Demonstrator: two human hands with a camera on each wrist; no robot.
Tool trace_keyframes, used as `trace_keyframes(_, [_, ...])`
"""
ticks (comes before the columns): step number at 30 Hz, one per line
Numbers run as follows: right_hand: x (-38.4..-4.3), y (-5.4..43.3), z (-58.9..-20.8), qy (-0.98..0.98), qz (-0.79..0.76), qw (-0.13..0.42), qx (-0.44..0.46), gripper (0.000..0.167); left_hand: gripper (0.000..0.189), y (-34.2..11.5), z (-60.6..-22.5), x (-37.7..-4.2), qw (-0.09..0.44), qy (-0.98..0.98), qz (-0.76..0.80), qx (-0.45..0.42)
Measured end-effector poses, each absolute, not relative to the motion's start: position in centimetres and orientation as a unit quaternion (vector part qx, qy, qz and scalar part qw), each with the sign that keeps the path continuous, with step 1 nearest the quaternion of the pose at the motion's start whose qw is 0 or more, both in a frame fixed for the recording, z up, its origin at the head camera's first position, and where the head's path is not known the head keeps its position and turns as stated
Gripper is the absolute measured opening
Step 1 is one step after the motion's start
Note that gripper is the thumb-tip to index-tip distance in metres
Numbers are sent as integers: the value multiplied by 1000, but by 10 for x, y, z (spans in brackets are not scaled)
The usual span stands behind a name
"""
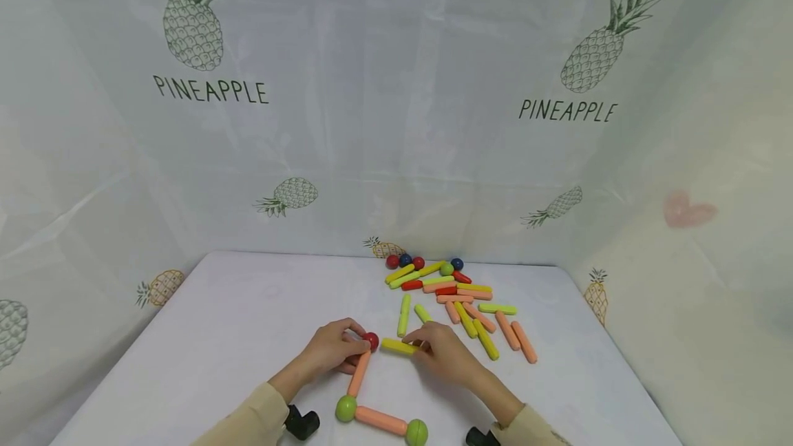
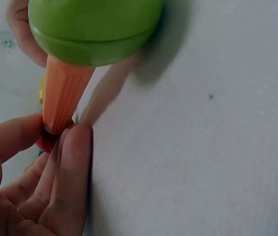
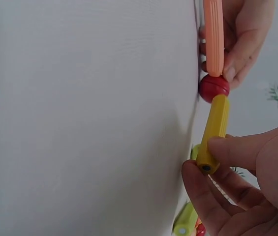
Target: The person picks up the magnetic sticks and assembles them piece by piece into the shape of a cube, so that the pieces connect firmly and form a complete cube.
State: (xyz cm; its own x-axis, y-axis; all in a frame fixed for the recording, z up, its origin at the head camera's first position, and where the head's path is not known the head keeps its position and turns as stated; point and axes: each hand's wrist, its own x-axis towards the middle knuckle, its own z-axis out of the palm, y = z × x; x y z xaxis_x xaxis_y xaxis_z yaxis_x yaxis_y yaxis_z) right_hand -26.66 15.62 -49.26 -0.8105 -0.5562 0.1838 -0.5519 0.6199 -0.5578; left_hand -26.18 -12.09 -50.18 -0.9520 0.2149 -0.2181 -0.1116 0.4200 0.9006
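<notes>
My left hand [image 1: 334, 345] pinches a red ball [image 1: 371, 341] where it meets the end of an orange stick [image 1: 358, 374]. That stick runs to a green ball [image 1: 346, 408], from which a second orange stick [image 1: 381, 421] leads to another green ball [image 1: 417, 432]. Between thumb and fingers, my right hand [image 1: 445, 353] grips a yellow stick [image 1: 398, 346] near its outer end. The yellow stick [image 3: 214, 130] points at the red ball [image 3: 214, 88]; the head view shows a small gap between them. In the left wrist view, a green ball [image 2: 97, 29] looms close.
Beyond the right hand lie several loose orange, yellow, red and lime sticks, including a lime stick [image 1: 404, 315] and an orange stick [image 1: 524, 342]. Red, blue and green balls, such as a blue ball [image 1: 457, 264], sit at the back of the white table [image 1: 260, 294].
</notes>
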Motion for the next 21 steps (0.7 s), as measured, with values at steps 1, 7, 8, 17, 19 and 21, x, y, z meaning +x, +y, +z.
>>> trace_keyframes(1, [-267, 155, -492, 899, -310, 5, -308, 23, 33, -122, -502, -262, 151, 829, 537, 32])
trace_keyframes(7, [-268, 151, -494, 901, -312, 12, -302, 24, 31, -124, -501, -263, 144, 831, 536, 40])
trace_keyframes(8, [-268, 151, -495, 901, -312, 13, -301, 24, 30, -124, -501, -263, 143, 831, 535, 43])
trace_keyframes(17, [-271, 147, -496, 904, -317, 18, -288, 24, 31, -128, -502, -268, 103, 861, 488, 95])
trace_keyframes(19, [-270, 146, -496, 903, -318, 18, -287, 23, 32, -130, -502, -270, 85, 873, 464, 125])
trace_keyframes(21, [-270, 145, -495, 903, -320, 17, -288, 23, 32, -131, -501, -273, 71, 880, 442, 158])
